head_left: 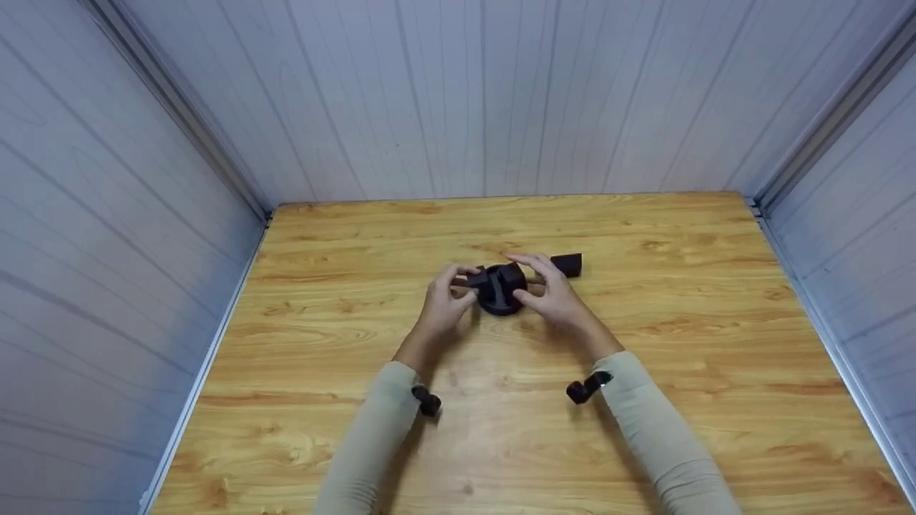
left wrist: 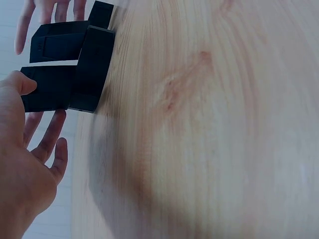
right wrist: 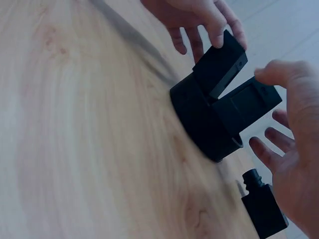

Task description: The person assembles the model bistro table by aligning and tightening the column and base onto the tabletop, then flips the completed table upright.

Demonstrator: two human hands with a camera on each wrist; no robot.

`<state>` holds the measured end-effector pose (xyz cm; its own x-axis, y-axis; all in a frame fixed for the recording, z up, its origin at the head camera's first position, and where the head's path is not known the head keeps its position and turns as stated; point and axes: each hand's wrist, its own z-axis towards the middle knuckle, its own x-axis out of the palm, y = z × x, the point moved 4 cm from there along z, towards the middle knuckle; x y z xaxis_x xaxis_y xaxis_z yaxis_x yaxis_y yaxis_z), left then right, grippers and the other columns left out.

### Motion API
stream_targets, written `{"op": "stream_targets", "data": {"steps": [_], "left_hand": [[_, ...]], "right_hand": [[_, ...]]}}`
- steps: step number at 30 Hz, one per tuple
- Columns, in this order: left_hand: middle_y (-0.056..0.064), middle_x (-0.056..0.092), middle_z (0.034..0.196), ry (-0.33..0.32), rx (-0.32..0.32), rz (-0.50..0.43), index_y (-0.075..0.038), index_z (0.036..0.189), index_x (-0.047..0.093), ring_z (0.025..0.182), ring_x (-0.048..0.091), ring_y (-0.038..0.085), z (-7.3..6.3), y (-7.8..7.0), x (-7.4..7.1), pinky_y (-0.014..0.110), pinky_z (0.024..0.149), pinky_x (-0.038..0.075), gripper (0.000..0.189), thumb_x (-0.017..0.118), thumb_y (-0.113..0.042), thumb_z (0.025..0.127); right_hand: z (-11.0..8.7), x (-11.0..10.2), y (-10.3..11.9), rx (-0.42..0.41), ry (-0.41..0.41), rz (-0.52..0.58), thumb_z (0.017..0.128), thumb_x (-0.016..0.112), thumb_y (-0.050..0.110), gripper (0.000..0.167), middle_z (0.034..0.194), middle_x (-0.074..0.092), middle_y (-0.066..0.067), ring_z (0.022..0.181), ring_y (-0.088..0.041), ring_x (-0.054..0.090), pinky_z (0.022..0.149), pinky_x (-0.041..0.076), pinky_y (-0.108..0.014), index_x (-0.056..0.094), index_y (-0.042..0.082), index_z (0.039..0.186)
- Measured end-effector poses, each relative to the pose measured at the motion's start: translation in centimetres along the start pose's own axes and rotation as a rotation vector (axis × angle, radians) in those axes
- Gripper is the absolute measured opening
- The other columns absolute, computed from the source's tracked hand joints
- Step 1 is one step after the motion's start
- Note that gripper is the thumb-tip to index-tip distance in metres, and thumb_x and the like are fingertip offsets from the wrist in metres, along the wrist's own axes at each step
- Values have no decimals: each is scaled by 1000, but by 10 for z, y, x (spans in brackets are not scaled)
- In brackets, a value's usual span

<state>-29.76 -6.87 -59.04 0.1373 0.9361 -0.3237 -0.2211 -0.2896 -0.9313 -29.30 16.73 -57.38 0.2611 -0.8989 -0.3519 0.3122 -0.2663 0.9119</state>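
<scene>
A round black base (head_left: 501, 310) rests on the wooden table, with two black rectangular blocks rising from it side by side. My left hand (head_left: 445, 304) grips the left block (right wrist: 222, 64) between thumb and fingers. Around the right block (right wrist: 249, 102) my right hand (head_left: 562, 297) is held with fingers spread; its thumb is at the block's upper edge, and the other fingers stand apart from it. How the blocks' lower ends sit in the base is hidden. A black square piece with a ridged neck (right wrist: 264, 211), like a small bottle, lies right of the base, beyond my right hand.
The wooden tabletop (head_left: 343, 343) runs back to a white panelled wall (head_left: 444, 100). Similar panels stand at the left (head_left: 107, 250) and right (head_left: 851, 229), with metal trim along the table's sides. A small black camera is strapped at each wrist.
</scene>
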Motion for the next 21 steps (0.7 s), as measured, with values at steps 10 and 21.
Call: {"op": "stream_targets", "data": {"steps": [10,21], "left_hand": [[18,71,138,2,14,-16,-8,130,74,121,77,36,3,0,3,41,99,64,29,70,2,103],[17,71,142,-5,4,-27,-8,131,74,121,75,37,3,0,3,41,99,63,31,72,2,101]], "right_hand": [[2,-3,0,51,-36,-28,105,67,-7,40,154,65,-25,145,-41,62,114,62,-51,76,5,142],[-6,-2,-10,62,-216,-37,92,94,8,46,131,69,-19,106,-16,66,84,59,-23,73,1,133]]}}
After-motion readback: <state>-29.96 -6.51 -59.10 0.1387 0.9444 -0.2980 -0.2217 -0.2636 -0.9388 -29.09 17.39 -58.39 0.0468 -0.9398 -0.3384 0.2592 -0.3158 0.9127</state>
